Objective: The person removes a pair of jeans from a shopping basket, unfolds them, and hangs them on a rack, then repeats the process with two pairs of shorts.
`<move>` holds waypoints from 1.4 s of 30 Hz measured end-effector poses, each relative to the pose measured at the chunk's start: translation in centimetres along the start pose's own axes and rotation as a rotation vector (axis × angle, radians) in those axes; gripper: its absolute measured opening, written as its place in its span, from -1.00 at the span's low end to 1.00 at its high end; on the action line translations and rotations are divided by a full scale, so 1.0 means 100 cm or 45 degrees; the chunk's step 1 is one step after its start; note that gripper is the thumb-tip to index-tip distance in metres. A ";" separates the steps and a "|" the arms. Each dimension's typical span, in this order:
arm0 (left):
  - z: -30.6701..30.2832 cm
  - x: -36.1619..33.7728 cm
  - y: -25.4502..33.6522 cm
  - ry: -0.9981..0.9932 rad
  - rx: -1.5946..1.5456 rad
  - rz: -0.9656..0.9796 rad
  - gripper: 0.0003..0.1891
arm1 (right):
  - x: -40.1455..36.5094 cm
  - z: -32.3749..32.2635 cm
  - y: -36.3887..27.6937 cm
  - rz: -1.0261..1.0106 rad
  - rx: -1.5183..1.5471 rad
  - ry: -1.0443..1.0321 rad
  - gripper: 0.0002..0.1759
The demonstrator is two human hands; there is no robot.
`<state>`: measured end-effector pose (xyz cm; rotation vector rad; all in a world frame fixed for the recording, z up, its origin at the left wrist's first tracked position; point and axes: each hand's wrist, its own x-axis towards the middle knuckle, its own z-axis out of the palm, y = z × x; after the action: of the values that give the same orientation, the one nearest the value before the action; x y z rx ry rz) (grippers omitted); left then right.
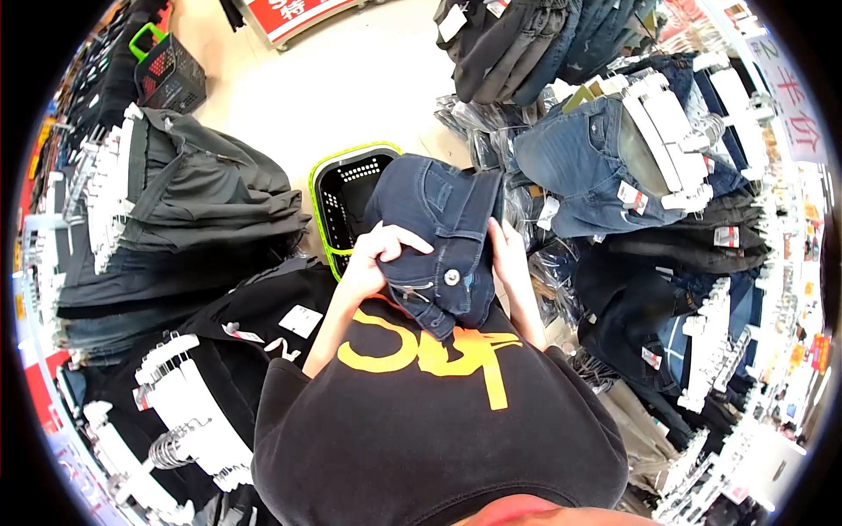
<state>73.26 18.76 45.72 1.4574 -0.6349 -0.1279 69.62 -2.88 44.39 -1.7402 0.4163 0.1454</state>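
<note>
A folded pair of dark blue jeans (452,230) is held up in front of my chest, with its button and a front pocket showing. My left hand (383,254) grips its left side, fingers bent over the denim. On the opposite edge, my right hand (507,248) holds the waistband side, its fingers partly hidden by the cloth. Behind the jeans, on the floor, stands a black basket with a lime-green rim (321,203), partly covered by them.
Dark trousers (206,188) hang from white hangers on the left. Blue jeans (574,162) with tags hang on the right, above plastic-wrapped items. A black basket with a green handle (171,79) stands at upper left. A red sign (294,17) is at the top.
</note>
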 end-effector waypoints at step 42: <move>0.108 0.107 0.058 -0.130 0.566 0.537 -0.86 | -0.108 -0.036 0.195 0.275 -0.373 1.207 -0.92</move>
<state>75.36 5.20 54.50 1.7103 -1.0897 0.2875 52.31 -7.32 30.69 -1.9681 1.3236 -0.5150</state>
